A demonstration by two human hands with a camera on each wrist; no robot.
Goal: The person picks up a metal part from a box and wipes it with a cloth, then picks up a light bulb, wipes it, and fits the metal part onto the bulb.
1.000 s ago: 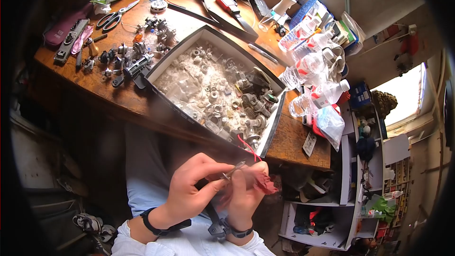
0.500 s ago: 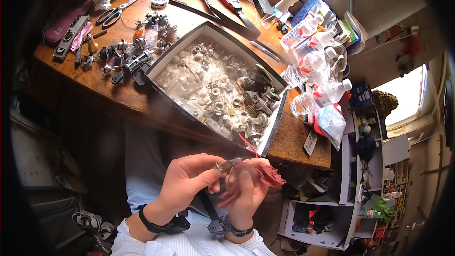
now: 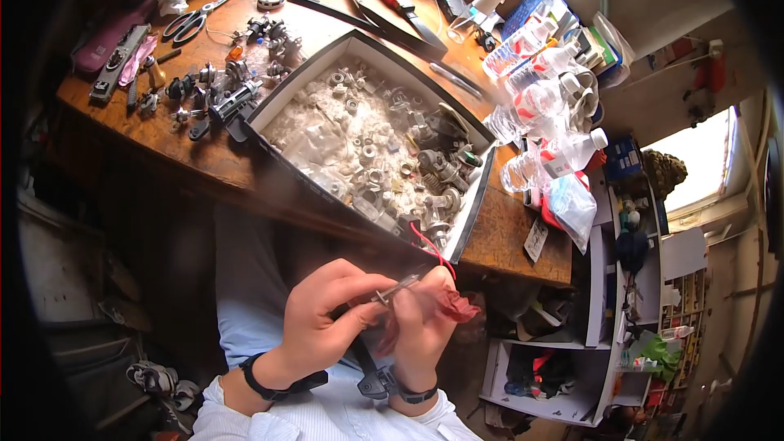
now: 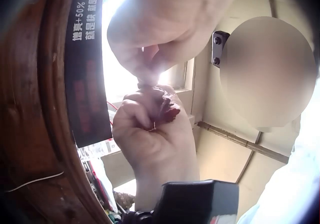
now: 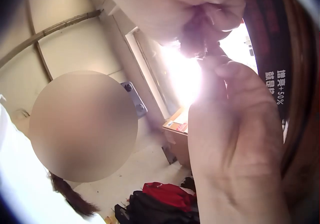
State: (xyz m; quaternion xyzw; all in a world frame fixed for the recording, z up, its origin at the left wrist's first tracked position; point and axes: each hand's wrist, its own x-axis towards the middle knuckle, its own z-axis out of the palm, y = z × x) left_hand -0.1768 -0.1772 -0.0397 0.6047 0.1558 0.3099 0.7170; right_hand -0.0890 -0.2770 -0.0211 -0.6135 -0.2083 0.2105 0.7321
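Observation:
In the head view my left hand point(image 3: 327, 318) pinches the metal base of a small clear glass bulb point(image 3: 400, 286) between thumb and fingertips. My right hand point(image 3: 418, 331) is wrapped about the glass end, its thumb laid along it, with a crumpled dark red cloth point(image 3: 457, 306) in its grip. Both hands meet just in front of the table's edge. In the left wrist view a bit of the cloth point(image 4: 170, 111) sticks out of the right fist; the fingers hide most of the bulb there. Strong backlight blurs the fingertips in the right wrist view.
Beyond the hands a shallow black-edged box point(image 3: 367, 155) holds many bulbs and metal parts in dusty litter; a red wire point(image 3: 433, 247) hangs over its near corner. More bulbs point(image 3: 233, 86) lie left of it, near scissors point(image 3: 200, 16). Plastic bottles point(image 3: 543, 102) lie at the right.
Half a second ago the bulb showed more and the cloth was spread wider; now the right fingers and cloth are closed over its glass end. Both hands stay in about the same place.

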